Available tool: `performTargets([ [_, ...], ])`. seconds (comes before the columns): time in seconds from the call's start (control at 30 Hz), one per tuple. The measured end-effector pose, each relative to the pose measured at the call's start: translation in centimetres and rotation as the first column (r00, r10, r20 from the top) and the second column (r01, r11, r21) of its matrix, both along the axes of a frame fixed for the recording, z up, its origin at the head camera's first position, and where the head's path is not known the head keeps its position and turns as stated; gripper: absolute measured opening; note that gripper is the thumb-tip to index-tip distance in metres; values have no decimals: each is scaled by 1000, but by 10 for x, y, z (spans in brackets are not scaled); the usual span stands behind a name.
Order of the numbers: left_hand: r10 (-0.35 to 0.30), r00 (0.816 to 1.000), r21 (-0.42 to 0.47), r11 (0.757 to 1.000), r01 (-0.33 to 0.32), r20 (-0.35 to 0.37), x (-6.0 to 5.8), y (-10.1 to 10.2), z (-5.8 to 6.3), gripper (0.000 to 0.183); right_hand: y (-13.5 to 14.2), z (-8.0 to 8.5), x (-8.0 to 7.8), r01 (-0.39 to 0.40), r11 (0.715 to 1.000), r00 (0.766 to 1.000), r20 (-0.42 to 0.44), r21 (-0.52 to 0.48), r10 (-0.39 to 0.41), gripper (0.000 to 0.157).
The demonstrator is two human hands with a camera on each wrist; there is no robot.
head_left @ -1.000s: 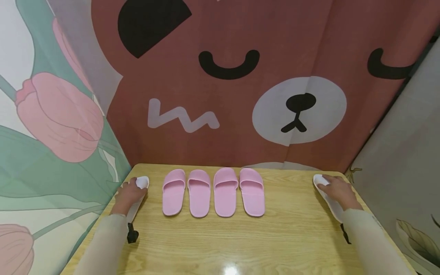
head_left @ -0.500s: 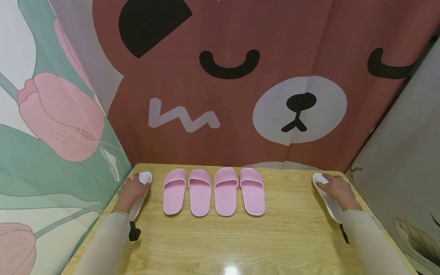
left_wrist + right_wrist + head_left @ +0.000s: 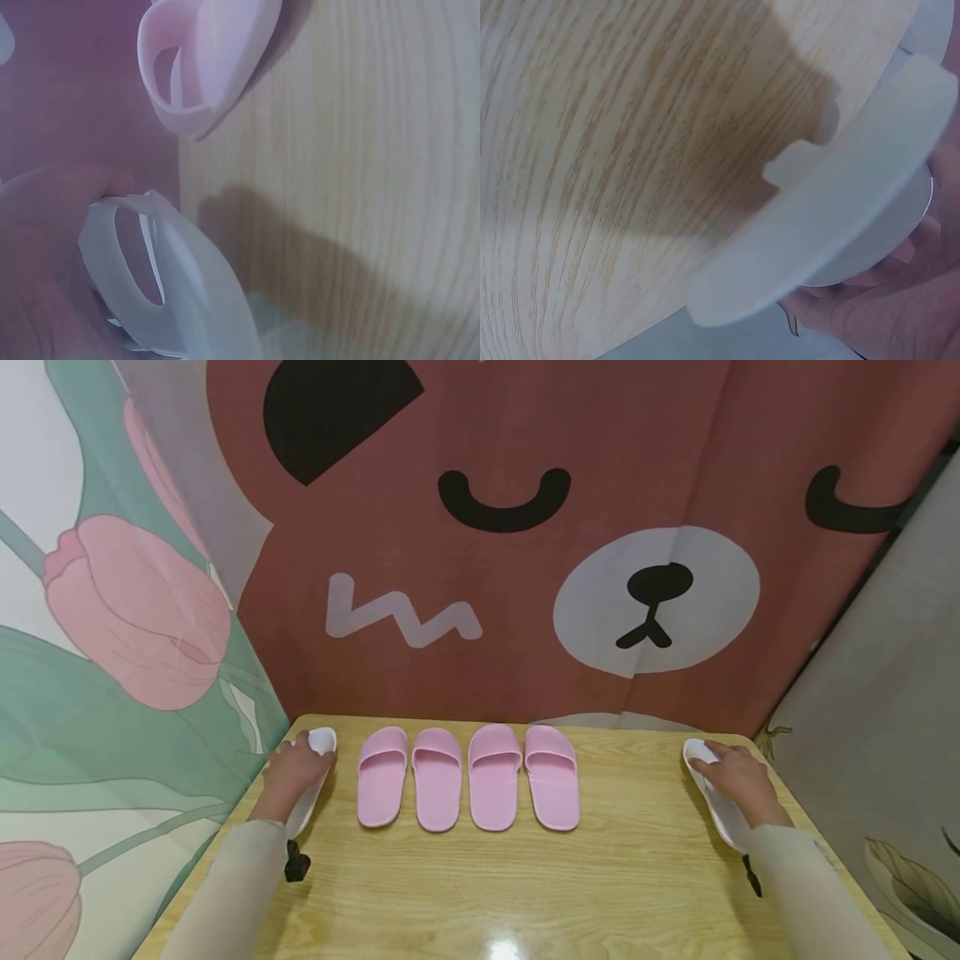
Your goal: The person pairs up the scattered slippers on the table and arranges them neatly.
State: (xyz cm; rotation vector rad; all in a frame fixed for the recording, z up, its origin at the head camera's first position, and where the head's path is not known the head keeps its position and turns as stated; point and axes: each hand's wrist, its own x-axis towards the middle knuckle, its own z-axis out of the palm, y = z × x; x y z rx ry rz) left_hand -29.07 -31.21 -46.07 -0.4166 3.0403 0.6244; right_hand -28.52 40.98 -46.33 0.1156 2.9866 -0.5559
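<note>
In the head view my left hand (image 3: 295, 772) grips a white slipper (image 3: 322, 741) by its strap, near the table's left edge. The left wrist view shows that white slipper (image 3: 206, 277) tilted, its strap opening visible and a shadow on the wood beside it. At the right edge, my right hand (image 3: 745, 781) holds another white slipper (image 3: 726, 818) around the strap. This white slipper (image 3: 832, 210) is tipped on its side in the right wrist view, sole toward the camera, with fingers behind it. Several pink slippers (image 3: 381, 789) stand between the hands, toes toward the back.
The wooden table (image 3: 480, 885) ends at the back against a brown bear-print curtain (image 3: 517, 677). A tulip-print curtain (image 3: 135, 610) hangs on the left, a grey one (image 3: 885, 710) on the right. The pink row lies left of the table's middle, close to the back edge.
My left hand has moved slightly right and farther back with its white slipper. The right hand and its slipper have hardly moved. The pink slippers lie as before.
</note>
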Motion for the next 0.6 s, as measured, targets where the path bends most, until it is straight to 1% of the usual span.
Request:
performTargets([
  [0.37, -16, 1000, 1, 1000, 16, 7, 3, 5, 8, 83, -4, -1, 5, 17, 999, 1000, -11, -48, -17, 87],
  [0.6, -12, 1000, -4, 1000, 12, -15, 4, 12, 12, 81, -8, -1, 10, 23, 998, 1000, -13, -53, -23, 86],
])
